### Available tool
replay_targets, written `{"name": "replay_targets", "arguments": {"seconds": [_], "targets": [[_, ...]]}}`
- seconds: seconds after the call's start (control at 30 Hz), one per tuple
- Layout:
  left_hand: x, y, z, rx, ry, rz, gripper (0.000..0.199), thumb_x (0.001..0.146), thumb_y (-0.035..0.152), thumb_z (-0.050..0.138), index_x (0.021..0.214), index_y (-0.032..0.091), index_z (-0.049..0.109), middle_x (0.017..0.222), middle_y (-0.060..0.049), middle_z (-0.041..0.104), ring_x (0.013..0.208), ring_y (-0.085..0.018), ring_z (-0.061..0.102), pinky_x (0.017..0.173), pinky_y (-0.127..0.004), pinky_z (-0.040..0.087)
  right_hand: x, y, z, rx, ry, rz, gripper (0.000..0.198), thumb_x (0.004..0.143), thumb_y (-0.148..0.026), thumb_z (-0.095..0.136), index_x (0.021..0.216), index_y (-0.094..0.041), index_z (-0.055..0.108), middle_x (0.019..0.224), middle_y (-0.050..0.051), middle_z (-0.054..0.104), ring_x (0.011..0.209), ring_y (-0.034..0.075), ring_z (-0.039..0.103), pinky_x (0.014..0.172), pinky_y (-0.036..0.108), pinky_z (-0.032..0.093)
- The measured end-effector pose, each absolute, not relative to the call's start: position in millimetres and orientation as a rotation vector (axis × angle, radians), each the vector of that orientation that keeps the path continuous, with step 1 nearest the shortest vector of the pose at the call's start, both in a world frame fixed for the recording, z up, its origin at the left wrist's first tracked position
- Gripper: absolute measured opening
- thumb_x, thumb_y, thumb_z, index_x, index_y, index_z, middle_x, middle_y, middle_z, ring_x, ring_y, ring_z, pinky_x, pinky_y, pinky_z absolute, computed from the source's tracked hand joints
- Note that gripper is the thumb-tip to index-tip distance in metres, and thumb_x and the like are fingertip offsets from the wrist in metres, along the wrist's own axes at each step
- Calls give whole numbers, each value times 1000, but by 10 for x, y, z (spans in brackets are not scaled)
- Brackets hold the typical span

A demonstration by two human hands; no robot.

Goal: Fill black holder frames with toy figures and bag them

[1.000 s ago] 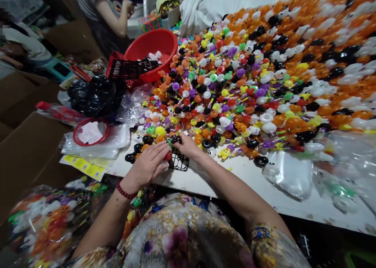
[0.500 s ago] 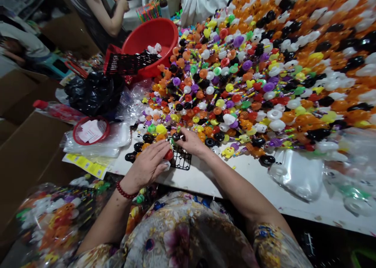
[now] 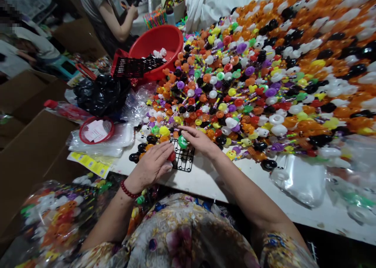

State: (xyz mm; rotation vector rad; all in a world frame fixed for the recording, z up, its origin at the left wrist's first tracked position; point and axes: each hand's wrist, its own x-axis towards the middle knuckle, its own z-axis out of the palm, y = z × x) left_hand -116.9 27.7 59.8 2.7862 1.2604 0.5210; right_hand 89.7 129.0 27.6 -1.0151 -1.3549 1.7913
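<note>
Table: white [image 3: 202, 184], its bare strip running along the front edge, widest at the front right.
Heap: small plastic pieces [image 3: 229, 92] in orange, purple, yellow, white, red, green and black, spread from near the front edge to the back; mostly orange, white and black toward the far right corner.
Co-worker: a person in a grey top [image 3: 114, 19], beyond the far left corner, one arm bent.
Basin: red tub [image 3: 141, 45] at the left of the heap, a black rack [image 3: 129, 67] lying across its near rim, white pieces [image 3: 160, 53] inside.
Black bag: crumpled plastic [image 3: 101, 95], in front of the basin, by the left edge.
Clear bags: a flat stack [image 3: 299, 180] on the front strip, toward the right.
Basket: red rim [image 3: 83, 134], holding paper slips, on plastic sleeves near the front left corner.
Left hand: palm down [image 3: 152, 162] at the grid's left side, fingers flat and together, against the red piece; whether it grips cannot be told.
Right hand: over the grid's far right corner [image 3: 200, 141], fingers outstretched; cannot tell whether the fingertips pinch anything.
Grid: black lattice [image 3: 185, 165] between the hands, near the front edge.
Green piece: round [image 3: 182, 142], over the grid, just beside the right thumb.
Red piece: partly hidden [image 3: 172, 156], by the left fingers.
</note>
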Motion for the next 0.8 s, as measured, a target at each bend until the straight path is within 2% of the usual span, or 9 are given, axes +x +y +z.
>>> {"name": "replay_targets", "arguments": {"seconds": [0.07,0.13,0.2,0.3,0.43,0.53,0.67,0.8], "targets": [[-1170,275,590,2792,1264,530,54,101,36,37,150,14,31,138,-18,57,135,-28,48,108,-46,46,899,1301,312,-1015,-1165,1931,32,85,-30,58,115,-22,64,93,1,69,78,13,62,69,27,54],[-1170,276,582,2797,1263,543,54,101,35,38,150,14,32,137,-18,57,134,-28,49,107,-46,47,913,1310,332,-984,-1050,2008,37,77,-23,64,114,-21,62,87,0,69,79,13,64,73,27,54],[-1169,280,575,2798,1259,558,54,101,35,38,150,14,32,137,-18,58,134,-28,49,107,-46,47,935,1307,331,-931,-1045,1981,43,67,-19,73,109,-20,62,82,-2,68,78,12,64,74,26,54],[-1165,286,567,2807,1248,587,53,101,35,38,149,14,33,136,-18,58,133,-28,50,107,-46,47,950,1261,275,-971,-1086,1867,41,58,-23,80,95,-19,62,71,-6,62,66,11,59,65,24,51],[-1159,289,553,2808,1253,631,52,101,35,38,148,13,34,135,-18,59,132,-27,50,106,-46,48,877,1114,117,-1146,-1188,1693,28,67,-38,76,84,-20,63,62,-7,54,56,10,49,54,22,43],[-1159,288,547,2777,1263,622,54,101,36,37,150,15,33,137,-17,58,133,-27,50,107,-47,47,745,999,-23,-1213,-1251,1599,25,74,-41,71,87,-21,62,68,-5,58,59,11,50,55,22,44],[-1160,290,555,2764,1272,602,55,100,35,40,151,17,32,139,-17,57,133,-27,50,107,-47,48,562,913,-157,-1359,-1290,1517,24,77,-28,67,98,-22,58,80,-2,66,71,15,60,68,28,51],[-1157,296,562,2777,1259,623,55,100,34,42,150,16,32,137,-17,58,133,-27,51,107,-46,48,524,888,-154,-1393,-1507,1339,25,79,-23,66,103,-22,58,97,5,71,91,21,64,84,35,50]]}}
